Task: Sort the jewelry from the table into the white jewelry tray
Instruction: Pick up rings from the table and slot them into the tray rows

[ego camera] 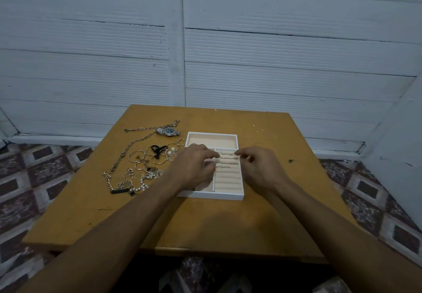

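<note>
In the head view, the sorting looks barely begun. The white jewelry tray (212, 195) sits near the middle of the table (205, 226). A few thin rings (225, 167) are tucked into its padded ring rolls (228, 179), while the wide far compartment (212, 139) shows only peach lining. Most pieces lie loose just left of the tray: a watch (168, 131), a long chain (134, 144), several hoops (137, 155) and a pearl bracelet (143, 186). The left hand (196, 163) and right hand (257, 166) hover over the ring rolls with fingers curled and tips close together. Whether either pinches a ring cannot be told.
</note>
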{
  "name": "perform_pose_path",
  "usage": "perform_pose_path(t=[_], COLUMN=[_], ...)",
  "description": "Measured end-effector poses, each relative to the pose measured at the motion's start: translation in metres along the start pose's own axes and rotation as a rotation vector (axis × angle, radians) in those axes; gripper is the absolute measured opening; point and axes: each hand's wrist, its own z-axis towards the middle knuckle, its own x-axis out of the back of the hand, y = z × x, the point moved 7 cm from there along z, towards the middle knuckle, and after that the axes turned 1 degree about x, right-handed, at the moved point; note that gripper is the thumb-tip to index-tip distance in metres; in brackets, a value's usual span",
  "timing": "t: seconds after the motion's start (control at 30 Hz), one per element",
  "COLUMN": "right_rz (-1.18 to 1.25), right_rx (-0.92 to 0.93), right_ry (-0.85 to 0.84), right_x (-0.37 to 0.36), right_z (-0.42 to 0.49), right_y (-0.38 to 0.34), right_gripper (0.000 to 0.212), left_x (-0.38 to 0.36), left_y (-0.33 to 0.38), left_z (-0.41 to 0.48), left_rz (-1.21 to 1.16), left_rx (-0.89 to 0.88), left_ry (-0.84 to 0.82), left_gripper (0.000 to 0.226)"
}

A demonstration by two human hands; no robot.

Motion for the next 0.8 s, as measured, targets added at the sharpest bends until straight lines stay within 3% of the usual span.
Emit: perform_pose_path(t=[0.43, 0.8], right_rz=[0.140, 0.103], right_rx=[-0.317, -0.326], right_ry=[-0.011, -0.047], right_x=[0.046, 0.048], right_z=[-0.004, -0.007], right_y=[0.082, 0.099], right_gripper=[0.028, 0.027], left_x=[-0.032, -0.071], left_y=[0.044, 0.061], left_z=[0.064, 0.117], left_rz=[0.059, 0.279], left_rx=[-0.029, 0.083], left_ry=[-0.128, -0.323], left_gripper=[0.037, 0.035])
